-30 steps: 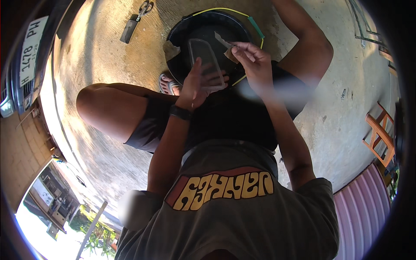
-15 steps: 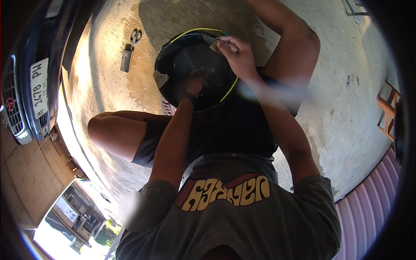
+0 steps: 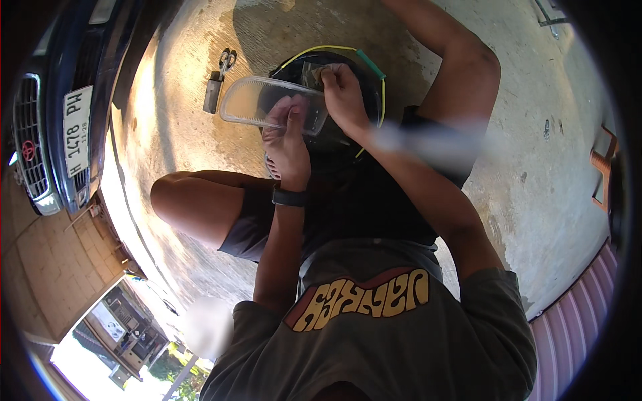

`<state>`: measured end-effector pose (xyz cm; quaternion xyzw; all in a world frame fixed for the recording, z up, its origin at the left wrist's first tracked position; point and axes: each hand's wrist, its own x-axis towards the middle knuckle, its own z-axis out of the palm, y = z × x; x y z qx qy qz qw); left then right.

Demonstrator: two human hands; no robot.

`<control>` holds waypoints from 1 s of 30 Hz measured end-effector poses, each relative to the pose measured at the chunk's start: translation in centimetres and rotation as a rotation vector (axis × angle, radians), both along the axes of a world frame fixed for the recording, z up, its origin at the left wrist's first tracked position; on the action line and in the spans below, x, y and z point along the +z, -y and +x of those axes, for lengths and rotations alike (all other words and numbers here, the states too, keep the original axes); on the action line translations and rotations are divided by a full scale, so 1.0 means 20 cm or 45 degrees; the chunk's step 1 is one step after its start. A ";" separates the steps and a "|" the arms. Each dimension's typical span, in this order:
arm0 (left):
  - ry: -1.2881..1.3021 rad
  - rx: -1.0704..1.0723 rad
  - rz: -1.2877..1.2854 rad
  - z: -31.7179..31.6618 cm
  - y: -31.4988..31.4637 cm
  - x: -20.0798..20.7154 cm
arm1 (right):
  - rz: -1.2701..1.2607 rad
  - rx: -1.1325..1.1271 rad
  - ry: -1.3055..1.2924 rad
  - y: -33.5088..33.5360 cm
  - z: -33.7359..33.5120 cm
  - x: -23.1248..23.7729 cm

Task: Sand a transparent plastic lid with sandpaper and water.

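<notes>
My left hand [image 3: 287, 144], a dark band on its wrist, grips a clear, rounded plastic lens cover [image 3: 242, 100] from its near edge. The cover is held up over a black bucket [image 3: 364, 83]. Pinched in my right hand [image 3: 346, 100] is a small greyish-brown sheet, probably sandpaper [image 3: 311, 72], at the cover's right end. Whether the sheet touches the cover I cannot tell. Around the bucket's rim curves a yellow handle [image 3: 321, 48] with a green grip [image 3: 372, 64]. My hands and the cover hide much of the bucket's inside.
Scissors [image 3: 228, 60] and a dark grey block [image 3: 212, 93] lie on the concrete floor [image 3: 187, 134] left of the bucket. My bent legs flank the bucket. A parked car's front [image 3: 50, 134] is at far left, and a brown wooden rack [image 3: 604, 167] stands at far right.
My left hand has come up out of the bucket with the clear lens cover in it. My right hand, still pinching the sheet, has moved slightly left, to the cover's end.
</notes>
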<state>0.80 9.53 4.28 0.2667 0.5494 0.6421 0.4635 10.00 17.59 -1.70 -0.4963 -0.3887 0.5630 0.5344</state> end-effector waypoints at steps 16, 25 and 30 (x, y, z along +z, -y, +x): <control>1.252 -0.768 -0.783 -0.26 0.23 0.05 | 0.802 0.606 0.582 -0.09 -0.10 0.01; 1.645 -0.318 -0.730 -0.10 0.52 -0.04 | 0.202 1.210 1.414 -0.02 0.14 -0.29; 1.711 -0.182 -0.797 -0.03 0.60 -0.07 | 0.083 1.307 1.530 -0.01 0.11 -0.39</control>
